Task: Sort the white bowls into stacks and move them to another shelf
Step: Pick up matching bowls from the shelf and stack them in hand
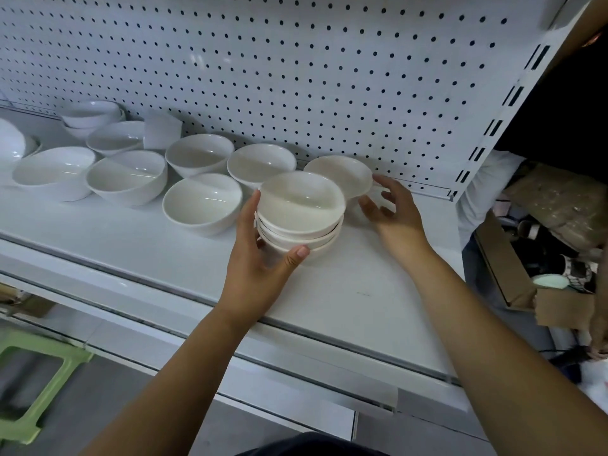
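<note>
A stack of three shallow white bowls point(301, 212) stands near the middle of the white shelf point(362, 284). My left hand point(260, 258) cups the stack's left and front side, thumb under its lowest rim. Just behind and to the right lies a single shallow white bowl point(339, 174). My right hand point(391, 209) is spread beside that bowl, fingertips at its right rim, holding nothing. Several deeper white bowls point(202, 202) stand loose on the shelf to the left, and a small stack of two point(90, 116) sits at the back left.
A white pegboard wall point(296, 67) backs the shelf. Its slotted upright point(493, 126) closes the right end. Cardboard boxes with clutter point(543, 258) lie lower right. A green plastic stool point(36, 373) stands on the floor lower left.
</note>
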Demonstrator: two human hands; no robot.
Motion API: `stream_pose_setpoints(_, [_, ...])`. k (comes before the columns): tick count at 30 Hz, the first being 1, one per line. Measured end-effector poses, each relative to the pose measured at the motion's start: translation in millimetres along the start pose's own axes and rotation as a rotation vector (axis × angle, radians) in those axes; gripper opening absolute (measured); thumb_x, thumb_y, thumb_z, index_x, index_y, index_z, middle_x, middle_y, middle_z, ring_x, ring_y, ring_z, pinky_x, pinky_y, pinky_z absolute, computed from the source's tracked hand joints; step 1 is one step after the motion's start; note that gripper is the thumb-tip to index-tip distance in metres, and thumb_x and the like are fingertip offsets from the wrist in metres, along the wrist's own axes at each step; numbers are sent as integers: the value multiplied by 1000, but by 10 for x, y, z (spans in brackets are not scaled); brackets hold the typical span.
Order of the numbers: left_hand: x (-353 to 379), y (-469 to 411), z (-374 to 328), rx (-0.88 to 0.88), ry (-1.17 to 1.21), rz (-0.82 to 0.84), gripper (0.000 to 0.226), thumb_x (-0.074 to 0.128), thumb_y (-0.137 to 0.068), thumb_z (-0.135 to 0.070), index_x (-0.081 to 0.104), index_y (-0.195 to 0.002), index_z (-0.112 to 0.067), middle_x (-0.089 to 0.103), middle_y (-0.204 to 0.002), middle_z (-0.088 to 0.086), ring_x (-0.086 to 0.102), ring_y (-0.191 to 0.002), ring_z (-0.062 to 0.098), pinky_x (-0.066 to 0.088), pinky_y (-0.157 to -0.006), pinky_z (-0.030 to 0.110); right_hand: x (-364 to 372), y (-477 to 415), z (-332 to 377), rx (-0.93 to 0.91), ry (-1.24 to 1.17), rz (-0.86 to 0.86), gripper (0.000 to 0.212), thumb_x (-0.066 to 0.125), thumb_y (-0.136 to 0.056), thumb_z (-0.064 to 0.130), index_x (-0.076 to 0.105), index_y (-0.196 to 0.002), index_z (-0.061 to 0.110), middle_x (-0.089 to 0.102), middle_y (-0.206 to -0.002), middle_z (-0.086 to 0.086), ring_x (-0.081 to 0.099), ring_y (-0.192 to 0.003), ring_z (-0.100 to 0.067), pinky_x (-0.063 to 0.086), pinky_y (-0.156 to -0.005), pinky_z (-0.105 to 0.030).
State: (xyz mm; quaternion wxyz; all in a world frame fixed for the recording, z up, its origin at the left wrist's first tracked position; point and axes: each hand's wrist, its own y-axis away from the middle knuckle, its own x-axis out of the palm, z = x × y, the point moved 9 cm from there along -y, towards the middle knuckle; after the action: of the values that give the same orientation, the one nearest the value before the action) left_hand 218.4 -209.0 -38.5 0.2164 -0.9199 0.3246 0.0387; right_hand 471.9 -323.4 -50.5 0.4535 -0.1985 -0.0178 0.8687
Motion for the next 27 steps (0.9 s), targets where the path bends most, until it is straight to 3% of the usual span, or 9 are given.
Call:
stream_pose_setpoints(5, [-13, 21, -34, 12, -41, -19, 94, 82, -87, -31, 24, -160, -27, 39, -161, -11, 50, -142, 15, 50, -111, 47, 118, -80, -10, -18, -46, 75, 46, 84, -85, 27, 61, -123, 40, 47, -145, 13, 50, -130, -8, 43, -107, -28])
stream_pose_setpoints(8, [-18, 29, -45, 11, -45, -25, 93, 80, -86, -31, 25, -160, -26, 41, -160, -10, 52, -140, 14, 51, -111, 45, 136, -122, -2, -22, -45, 74, 39, 87, -80, 25, 61, -108, 36, 61, -126, 18, 57, -121, -5, 49, -103, -34])
stream_pose_setpoints(11, [-28, 26, -32, 7, -48, -35, 92, 81, -88, -32, 25, -160, -26, 41, -160, -10, 51, -142, 14, 50, -111, 47, 142, -146, 5, -18, -79, 66, 37, 88, -78, 22, 58, -97, 31, 62, -107, 26, 61, -110, -6, 48, -93, -31])
stream_pose_setpoints(19, [-37, 23, -9, -1, -58, -43, 89, 79, -87, -35, 26, -159, -29, 38, -162, -10, 49, -143, 16, 49, -112, 49, 41, -110, -46, 9, -146, -9, 35, 88, -78, 18, 58, -96, 19, 67, -111, 6, 64, -117, -13, 50, -83, -13])
stream_pose_setpoints(27, [-43, 23, -5, -4, -51, -53, 88, 81, -85, -37, 30, -156, -31, 42, -158, -17, 54, -139, 16, 51, -110, 46, -175, 8, -86, 29, -178, -104, 36, 90, -76, 18, 61, -98, 17, 70, -110, 7, 66, -112, -9, 47, -76, -8])
